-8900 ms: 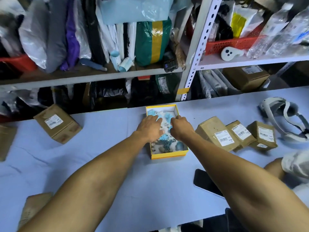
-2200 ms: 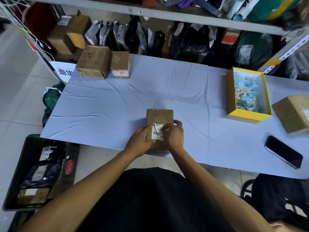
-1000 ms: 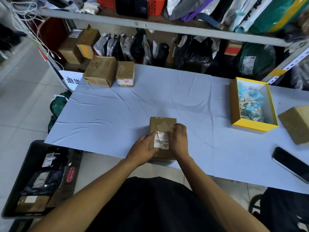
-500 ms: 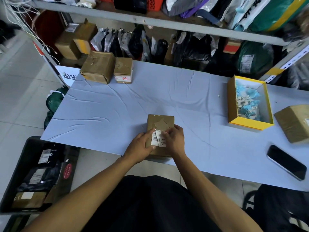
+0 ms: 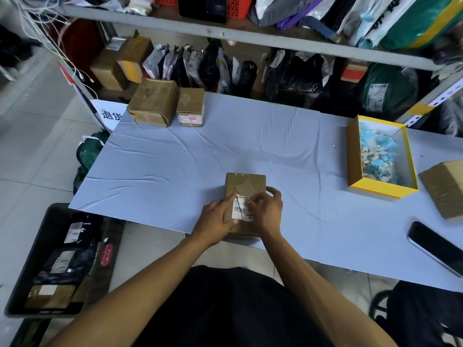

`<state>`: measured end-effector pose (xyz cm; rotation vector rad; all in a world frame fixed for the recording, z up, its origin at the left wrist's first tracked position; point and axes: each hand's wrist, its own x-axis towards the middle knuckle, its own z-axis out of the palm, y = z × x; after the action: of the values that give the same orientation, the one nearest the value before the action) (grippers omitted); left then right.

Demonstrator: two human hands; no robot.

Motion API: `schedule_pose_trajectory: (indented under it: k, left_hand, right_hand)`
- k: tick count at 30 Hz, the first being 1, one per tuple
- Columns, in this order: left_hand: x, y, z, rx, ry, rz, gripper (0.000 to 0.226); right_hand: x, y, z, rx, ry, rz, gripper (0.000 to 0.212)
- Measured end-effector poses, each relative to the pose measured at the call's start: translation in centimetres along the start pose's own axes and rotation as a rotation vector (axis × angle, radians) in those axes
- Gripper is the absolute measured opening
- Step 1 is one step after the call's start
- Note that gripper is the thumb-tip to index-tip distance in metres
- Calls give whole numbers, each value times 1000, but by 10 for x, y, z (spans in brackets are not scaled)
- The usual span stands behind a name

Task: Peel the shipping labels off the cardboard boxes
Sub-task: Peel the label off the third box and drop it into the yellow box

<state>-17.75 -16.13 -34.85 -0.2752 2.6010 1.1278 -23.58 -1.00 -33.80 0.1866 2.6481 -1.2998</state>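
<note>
**Both hands on the label, plenty of room around**

While I'm looking down from the head cam, the cardboard box sits at the near edge of the surface. My left hand grips its left side, thumb on the shipping label. My right hand is curled over the label's right edge, fingers pinching it. Nothing crowds the box: two taped boxes at the far left corner, a yellow tray and phone well off right, a black bin on the floor.
</note>
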Motion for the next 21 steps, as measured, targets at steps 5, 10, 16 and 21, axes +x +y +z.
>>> schedule_pose_trajectory:
  k: [5, 10, 16, 21]
  left_hand:
    - [2, 1, -3, -4, -22, -15, 78]
    - [13, 4, -18, -33, -126, -29, 91]
    - [15, 3, -21, -100, -125, -37, 93]
    - [17, 3, -21, -95, -127, -27, 93]
  right_hand:
    - [0, 2, 0, -102, -2, -104, 5]
    - [9, 3, -1, -58, -49, -64, 8]
    - [11, 0, -3, -82, -91, -47, 17]
    - [11, -3, -5, -68, -95, -23, 19]
